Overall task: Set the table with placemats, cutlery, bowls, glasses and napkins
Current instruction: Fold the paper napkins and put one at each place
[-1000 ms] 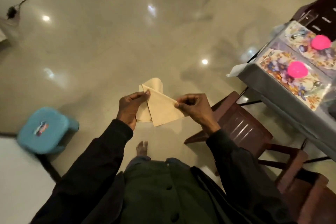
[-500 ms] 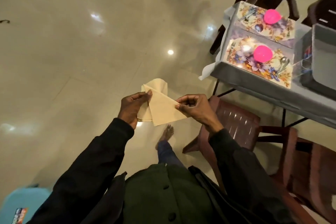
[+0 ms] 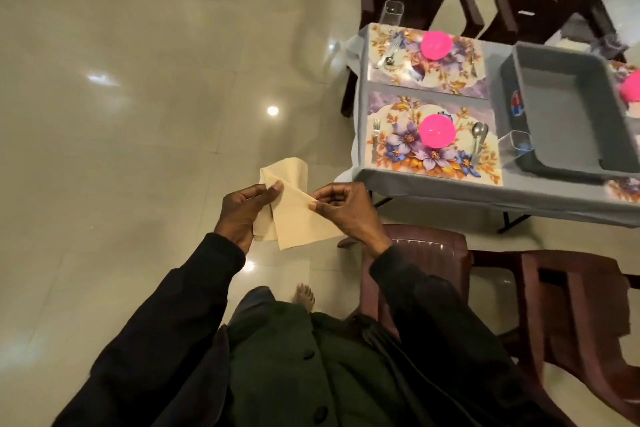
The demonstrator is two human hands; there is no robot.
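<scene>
Since the earlier frames the view has swung toward the table (image 3: 450, 196), which now fills the upper right, and the right hand (image 3: 346, 213) has closed in on the left hand (image 3: 239, 213) along the napkin (image 3: 298, 222). Both hands hold the cream napkin in mid-air over the floor (image 3: 138, 114), in front of the person's chest and apart from the table edge. Left hand: the thumb (image 3: 275, 188) lies flat on the front face near the top of the diagonal fold, the fingers are curled behind the cloth, and a back layer projects above and below this hand. Right hand: thumb and forefinger pinch the folded edge on its right side, and the other fingers are curled toward the palm. The front flap hangs between the two hands, ending in a lower corner near wrist level. On the grey-covered table, the near placemat (image 3: 398, 158) carries a pink bowl (image 3: 437, 131) at its centre, a fork (image 3: 375, 135) on its left and a spoon (image 3: 479, 139) on its right. A clear glass (image 3: 512, 149) stands just beside a grey tub (image 3: 568, 107). A brown chair (image 3: 433, 253) stands beneath the right forearm.
</scene>
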